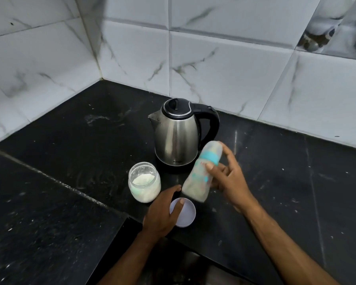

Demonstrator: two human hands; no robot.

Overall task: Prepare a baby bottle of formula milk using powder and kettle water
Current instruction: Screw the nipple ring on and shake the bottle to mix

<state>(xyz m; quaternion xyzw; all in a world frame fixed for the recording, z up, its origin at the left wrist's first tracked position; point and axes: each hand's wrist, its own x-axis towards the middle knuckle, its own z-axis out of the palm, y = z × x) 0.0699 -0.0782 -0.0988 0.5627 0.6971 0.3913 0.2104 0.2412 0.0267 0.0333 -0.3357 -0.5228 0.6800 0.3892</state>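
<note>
My right hand (227, 177) grips a baby bottle (201, 171) with a teal collar and a clear cap, tilted and blurred, just above the counter in front of the kettle. The steel kettle (176, 136) with a black lid and handle stands behind it, lid down. An open glass jar (144, 182) of white powder sits to the left of the bottle. My left hand (163, 212) rests with relaxed fingers over the jar's white lid (186, 214), which lies upturned on the counter near the front edge.
The black stone counter (70, 151) runs into a corner of white marbled wall tiles (224, 64). A step in the counter's front edge lies just below my left hand. White specks dot the counter.
</note>
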